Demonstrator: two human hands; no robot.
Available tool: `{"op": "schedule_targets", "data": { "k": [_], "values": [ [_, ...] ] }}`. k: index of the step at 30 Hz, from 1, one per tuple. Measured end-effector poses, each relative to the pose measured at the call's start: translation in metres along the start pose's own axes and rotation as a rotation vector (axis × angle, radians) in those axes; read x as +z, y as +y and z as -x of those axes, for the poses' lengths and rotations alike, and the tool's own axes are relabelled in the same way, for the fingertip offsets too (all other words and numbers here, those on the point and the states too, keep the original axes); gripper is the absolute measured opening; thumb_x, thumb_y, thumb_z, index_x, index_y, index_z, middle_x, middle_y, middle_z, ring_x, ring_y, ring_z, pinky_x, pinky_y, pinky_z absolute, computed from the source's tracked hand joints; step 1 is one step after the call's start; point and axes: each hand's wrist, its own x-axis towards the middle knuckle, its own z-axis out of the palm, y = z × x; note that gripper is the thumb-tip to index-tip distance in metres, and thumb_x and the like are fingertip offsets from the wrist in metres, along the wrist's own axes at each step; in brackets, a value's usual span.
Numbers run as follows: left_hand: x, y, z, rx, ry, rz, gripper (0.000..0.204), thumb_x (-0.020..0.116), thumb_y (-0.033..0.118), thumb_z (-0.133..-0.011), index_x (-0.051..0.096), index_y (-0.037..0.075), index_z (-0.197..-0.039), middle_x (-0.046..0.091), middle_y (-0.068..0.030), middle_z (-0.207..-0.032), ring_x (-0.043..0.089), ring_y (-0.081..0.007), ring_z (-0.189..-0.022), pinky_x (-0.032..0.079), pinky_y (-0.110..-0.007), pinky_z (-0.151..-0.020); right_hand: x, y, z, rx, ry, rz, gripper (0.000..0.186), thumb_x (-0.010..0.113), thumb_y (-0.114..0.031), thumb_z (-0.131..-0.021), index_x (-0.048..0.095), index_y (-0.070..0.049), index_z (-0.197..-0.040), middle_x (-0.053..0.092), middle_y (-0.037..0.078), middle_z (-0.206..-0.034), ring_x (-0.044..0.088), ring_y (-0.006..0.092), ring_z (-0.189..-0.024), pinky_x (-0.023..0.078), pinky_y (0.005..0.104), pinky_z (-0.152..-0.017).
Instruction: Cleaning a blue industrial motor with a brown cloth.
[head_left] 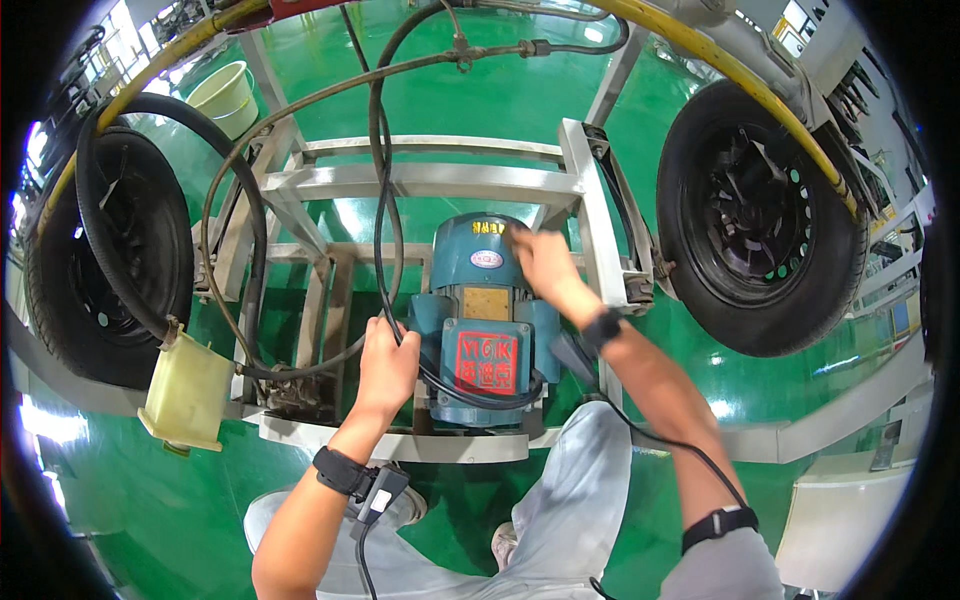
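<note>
- Head view, the only one here: the teal, ribbed-looking metal motor (485, 300) with a red square label on its front box is sitting low in the pale grey metal frame (430, 181), right between the hands.
- Step in hand, my read: the person is sorting out the long black rubbery cable (384, 265) at the motor while the other hand is bracing the housing. Can't swear to it from one shot.
- Left hand (389, 366): it's curling into a fist just left of the motor, thumb side up, and seems to be gripping the cable where that's dropping past the knuckles.
- Right hand (548, 265): it's lying over the motor's upper right edge, fingers pointing inward. The fingertips are blending into a dark patch, so I can't tell if they're pinching anything or just resting.
- Pose: both forearms are coming up from below and angling inward, the left one lower, the right one stretching further out.
- Next move, imo: it's calling for a firm right palm on the motor and gentle cable handling on the left, since slack is looping in front of the box and could be snagging.
</note>
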Motion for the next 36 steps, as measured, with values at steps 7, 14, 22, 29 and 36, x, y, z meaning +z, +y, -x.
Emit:
{"op": "schedule_targets", "data": {
  "k": [7, 14, 22, 29, 36],
  "values": [
    [0.007, 0.011, -0.004, -0.015, 0.037, 0.032, 0.014, 0.051, 0.01, -0.084, 0.051, -0.004, -0.087, 0.05, -0.019, -0.095, 0.052, -0.0381, -0.087, 0.043, -0.042, -0.081, 0.004, 0.015, -0.025, -0.101, 0.174, 0.066, 0.026, 0.05, -0.004, -0.078, 0.067, 0.001, -0.097, 0.062, 0.027, -0.086, 0.061, 0.0423, -0.083, 0.051, 0.0455, -0.077],
    [0.002, 0.007, 0.005, 0.001, 0.01, -0.006, 0.015, 0.052, 0.01, -0.084, 0.051, -0.004, -0.088, 0.05, -0.0189, -0.093, 0.053, -0.0368, -0.087, 0.042, -0.042, -0.08, 0.01, 0.003, 0.041, -0.21, 0.149, -0.061, 0.027, 0.051, 0.002, -0.078, 0.067, 0.003, -0.099, 0.065, 0.024, -0.097, 0.063, 0.0387, -0.089, 0.052, 0.042, -0.081],
    [0.006, 0.024, -0.001, -0.013, 0.058, -0.057, 0.019, 0.05, 0.009, -0.083, 0.051, -0.006, -0.095, 0.047, -0.0212, -0.106, 0.047, -0.0377, -0.103, 0.039, -0.044, -0.092, 0.008, 0.004, 0.038, -0.077, 0.136, 0.022, 0.028, 0.053, -0.003, -0.078, 0.067, 0.002, -0.101, 0.064, 0.024, -0.095, 0.064, 0.0389, -0.089, 0.052, 0.041, -0.083],
    [0.031, 0.022, -0.006, -0.134, 0.097, 0.16, 0.047, 0.047, 0.024, -0.087, 0.046, -0.003, -0.126, 0.041, -0.0241, -0.131, 0.036, -0.0393, -0.123, 0.027, -0.042, -0.106, 0.009, 0.014, -0.002, -0.022, 0.209, 0.039, 0.019, 0.051, -0.002, -0.078, 0.066, 0.002, -0.088, 0.062, 0.026, -0.082, 0.061, 0.0425, -0.081, 0.051, 0.0476, -0.076],
    [0.057, 0.017, -0.017, -0.088, 0.15, -0.054, 0.051, 0.05, 0.027, -0.086, 0.046, 0.002, -0.13, 0.043, -0.0224, -0.134, 0.037, -0.0385, -0.126, 0.031, -0.046, -0.104, 0.007, 0.02, 0.016, -0.089, 0.232, -0.024, 0.026, 0.051, -0.001, -0.078, 0.067, 0.002, -0.098, 0.064, 0.025, -0.089, 0.063, 0.04, -0.085, 0.052, 0.0449, -0.079]
  ]
}}
